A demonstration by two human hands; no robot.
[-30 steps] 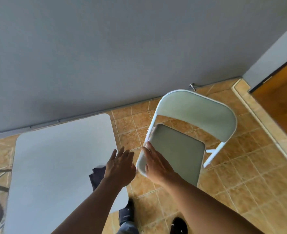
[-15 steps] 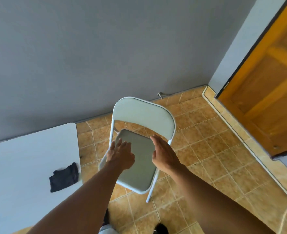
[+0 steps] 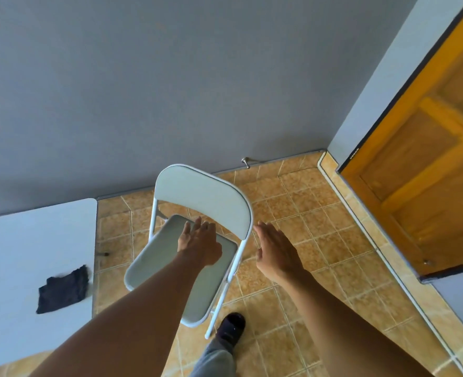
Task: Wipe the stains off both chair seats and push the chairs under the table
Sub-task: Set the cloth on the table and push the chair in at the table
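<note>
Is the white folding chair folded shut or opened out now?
Opened out: the chair has its seat lying flat below the backrest, legs on the floor.

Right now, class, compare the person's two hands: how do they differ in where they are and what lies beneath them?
1. The left hand is over the chair seat; the right hand is past the chair's edge, over the tiled floor.
2. The left hand lies in front of the backrest; the right hand lies beside its side edge.
Shared: both hands are open, fingers stretched forward, holding nothing; the cloth lies on the table.
</note>
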